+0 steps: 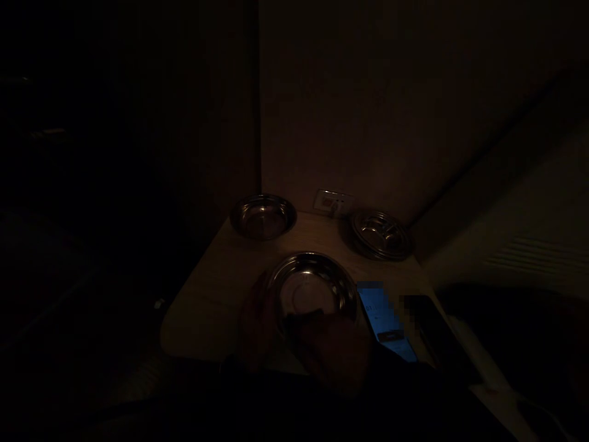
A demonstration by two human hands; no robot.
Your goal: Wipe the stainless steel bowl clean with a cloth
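Observation:
A shiny round steel dish point(307, 291) is near the front of the small wooden table, in very dim light. My left hand point(257, 325) grips its left rim, with the thumb side towards the dish. Over the dish's near edge, my right hand point(335, 350) is closed, its fingers reaching inside. A dark, flat item point(304, 318) shows at these fingertips against the inner surface; its kind is too dark to make out. The near part of the dish is hidden behind my right hand.
Another steel bowl point(263, 218) stands at the table's back left. Stacked steel plates with compartments point(381, 234) lie at the back right, near a wall socket point(333, 201). A lit phone point(384, 319) and a dark flat object point(444, 334) lie on the right.

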